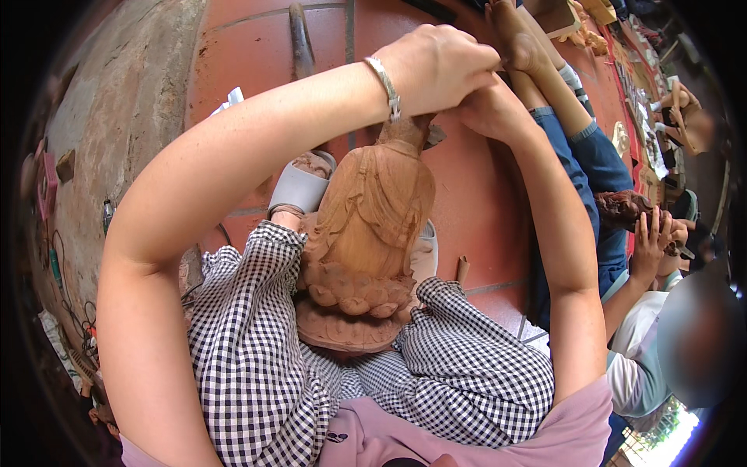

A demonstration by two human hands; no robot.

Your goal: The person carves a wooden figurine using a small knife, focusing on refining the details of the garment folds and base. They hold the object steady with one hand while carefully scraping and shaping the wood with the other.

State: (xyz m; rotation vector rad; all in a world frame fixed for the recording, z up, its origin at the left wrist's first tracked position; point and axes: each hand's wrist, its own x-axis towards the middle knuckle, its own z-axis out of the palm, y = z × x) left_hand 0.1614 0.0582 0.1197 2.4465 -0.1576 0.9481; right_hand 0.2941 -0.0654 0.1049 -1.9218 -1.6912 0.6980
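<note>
A carved wooden statue (375, 206) with draped robes stands between my legs on a lotus-shaped base (354, 292). My left hand (440, 70), with a braided bracelet (383, 84) at the wrist, is closed just above the statue's head end. Against its fingers sits my right hand (492, 109), also closed. Whatever they hold is hidden behind the fingers. Both hands and the left wrist cover most of the statue's head. A small dark grey flap (436, 137) shows beside the statue's neck, below the hands; its kind is unclear.
A tool handle (300, 39) lies on the red tiled floor (482, 210) ahead. Left is a rough concrete ledge (124, 101) with cords. My feet wear grey sandals (299, 185). At right, a seated person in jeans (572, 167) holds a dark reddish carving (622, 210).
</note>
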